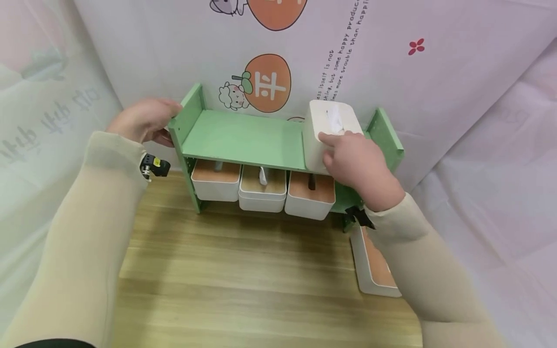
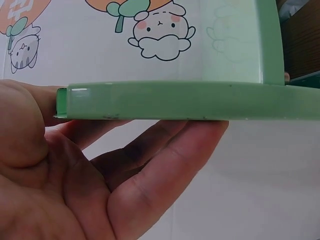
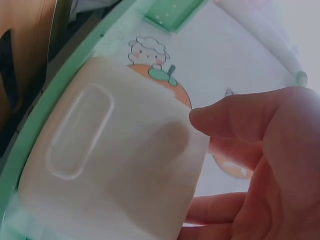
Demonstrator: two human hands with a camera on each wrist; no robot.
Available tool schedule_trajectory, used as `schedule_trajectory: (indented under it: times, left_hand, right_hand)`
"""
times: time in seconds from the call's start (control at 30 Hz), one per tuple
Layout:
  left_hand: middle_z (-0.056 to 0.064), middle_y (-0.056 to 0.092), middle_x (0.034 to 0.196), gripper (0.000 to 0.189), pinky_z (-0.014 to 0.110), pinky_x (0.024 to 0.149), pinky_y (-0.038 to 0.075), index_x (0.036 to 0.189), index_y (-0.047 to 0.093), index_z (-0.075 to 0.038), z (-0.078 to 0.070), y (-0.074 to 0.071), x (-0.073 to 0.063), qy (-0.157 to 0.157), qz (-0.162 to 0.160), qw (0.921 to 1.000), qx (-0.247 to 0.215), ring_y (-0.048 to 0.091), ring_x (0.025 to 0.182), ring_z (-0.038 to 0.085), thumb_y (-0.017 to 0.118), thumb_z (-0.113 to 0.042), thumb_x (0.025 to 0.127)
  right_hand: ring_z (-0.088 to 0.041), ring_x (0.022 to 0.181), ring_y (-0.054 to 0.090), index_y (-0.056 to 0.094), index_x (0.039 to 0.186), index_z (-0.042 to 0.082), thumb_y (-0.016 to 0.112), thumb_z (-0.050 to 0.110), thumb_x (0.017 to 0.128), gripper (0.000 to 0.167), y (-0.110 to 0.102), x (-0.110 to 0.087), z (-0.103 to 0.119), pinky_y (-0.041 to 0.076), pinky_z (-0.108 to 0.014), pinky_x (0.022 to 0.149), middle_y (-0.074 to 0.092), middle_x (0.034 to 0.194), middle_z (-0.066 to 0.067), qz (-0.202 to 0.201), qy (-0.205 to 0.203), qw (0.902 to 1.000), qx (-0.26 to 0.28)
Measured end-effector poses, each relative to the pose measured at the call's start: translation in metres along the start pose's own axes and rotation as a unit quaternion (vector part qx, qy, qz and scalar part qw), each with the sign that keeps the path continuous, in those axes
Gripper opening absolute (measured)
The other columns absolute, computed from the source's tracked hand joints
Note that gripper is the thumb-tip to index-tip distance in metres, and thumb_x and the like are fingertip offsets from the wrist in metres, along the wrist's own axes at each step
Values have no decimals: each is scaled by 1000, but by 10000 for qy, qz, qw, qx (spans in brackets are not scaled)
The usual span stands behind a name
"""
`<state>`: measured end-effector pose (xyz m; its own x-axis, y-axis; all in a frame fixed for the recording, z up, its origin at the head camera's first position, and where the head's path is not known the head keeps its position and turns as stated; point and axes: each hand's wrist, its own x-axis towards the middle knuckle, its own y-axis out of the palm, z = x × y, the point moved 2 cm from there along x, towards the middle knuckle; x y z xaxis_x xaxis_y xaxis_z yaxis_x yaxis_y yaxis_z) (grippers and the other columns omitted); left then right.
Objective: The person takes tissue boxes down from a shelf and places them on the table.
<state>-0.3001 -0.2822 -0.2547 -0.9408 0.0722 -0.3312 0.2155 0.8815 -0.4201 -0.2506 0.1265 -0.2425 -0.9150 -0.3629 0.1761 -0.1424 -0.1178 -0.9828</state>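
My left hand (image 1: pixel 145 118) grips the left side panel of a green shelf rack (image 1: pixel 243 137). In the left wrist view several fingers (image 2: pixel 170 165) of that hand press against the panel's outer face. On the right end of the top board stands a white tissue box (image 1: pixel 314 140), a tissue (image 1: pixel 334 118) poking out of its top. My right hand (image 1: pixel 359 159) holds this box, fingers at its upper front edge. From the right wrist view, the thumb (image 3: pixel 225 117) lies at the edge of the box's wall, which has an oblong slot outline.
Three white boxes with wood-toned lids, at left (image 1: pixel 215 188), middle (image 1: pixel 261 200) and right (image 1: pixel 309 205), sit on the lower tier. Another wood-lidded box (image 1: pixel 370 278) lies on the wooden surface (image 1: pixel 243 280) beneath my right forearm. A printed white cloth (image 1: pixel 391 87) hangs behind.
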Motion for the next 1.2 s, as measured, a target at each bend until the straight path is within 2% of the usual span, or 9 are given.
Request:
schedule_trajectory:
  times: [0.07, 0.17, 0.3, 0.4, 0.53, 0.67, 0.9, 1.13, 1.2]
  left_hand:
    - [20, 44, 139, 56, 47, 89, 54, 155, 27, -4, 0, 2, 1, 14, -7, 10000, 21, 59, 108, 38, 36, -36, 109]
    - [21, 42, 141, 58, 47, 89, 55, 157, 23, -5, 0, 2, 0, 26, -39, 10000, 57, 59, 109, 38, 33, -38, 109]
    - [21, 41, 142, 61, 47, 89, 55, 159, 18, -7, 2, 1, -1, 29, -35, 10000, 62, 59, 110, 39, 29, -40, 109]
    - [22, 40, 143, 61, 47, 89, 55, 159, 17, -8, 3, 0, -1, 41, -21, 10000, 83, 59, 109, 39, 28, -42, 109]
    - [22, 39, 144, 60, 48, 89, 55, 159, 19, -9, 4, 0, 0, 98, -23, 9998, 177, 59, 109, 39, 28, -42, 109]
    - [22, 39, 144, 61, 48, 90, 54, 160, 16, -11, 3, 1, 1, 88, 11, 9999, 103, 59, 110, 39, 27, -43, 109]
    - [21, 38, 145, 60, 48, 90, 54, 160, 16, -13, 2, 1, 0, 105, -14, 9999, 106, 58, 111, 40, 26, -43, 109]
    - [22, 38, 146, 62, 46, 87, 56, 160, 20, -13, 4, 1, 0, 63, -146, 9998, 113, 59, 110, 40, 26, -46, 108]
    - [22, 37, 146, 62, 46, 87, 56, 160, 19, -12, 3, 1, 0, 79, -116, 9999, 78, 59, 110, 40, 27, -46, 108]
  right_hand:
    - [-37, 76, 57, 59, 142, 20, 48, 16, 94, 49, -3, -5, -7, 43, -45, 49, 67, 94, -23, 22, 71, 10000, 52]
    - [-34, 70, 55, 58, 142, 16, 49, 18, 94, 49, -6, -8, -14, 43, -43, 51, 65, 76, -14, 16, 104, 9999, 45]
    - [-43, 91, 59, 49, 148, 11, 47, 24, 98, 52, -4, -9, -20, 47, -49, 65, 57, 63, -11, 76, 130, 9999, -80]
    - [-51, 108, 54, 48, 149, 12, 48, 29, 100, 52, -1, -10, -23, 47, -56, 72, 61, 70, -18, 62, 170, 9996, -206]
    - [-50, 109, 55, 52, 147, 17, 50, 31, 100, 49, -1, -11, -28, 48, -57, 67, 65, 109, -29, 29, 365, 9990, -257]
    - [-45, 114, 55, 51, 148, 18, 49, 30, 100, 50, -5, -14, -33, 49, -58, 72, 56, 132, -28, 104, 527, 9984, -190]
    - [-47, 128, 43, 45, 152, 16, 47, 36, 102, 53, -5, -18, -40, 42, -63, 92, 60, 120, -32, 220, 502, 9983, -208]
    - [-50, 128, 43, 49, 149, 12, 51, 33, 103, 50, -6, -23, -40, 38, -63, 99, 59, 123, -32, 240, 289, 9989, -282]
    - [-50, 125, 46, 49, 148, 13, 51, 33, 103, 50, -7, -26, -39, 40, -64, 96, 62, 118, -31, 264, 289, 9987, -318]
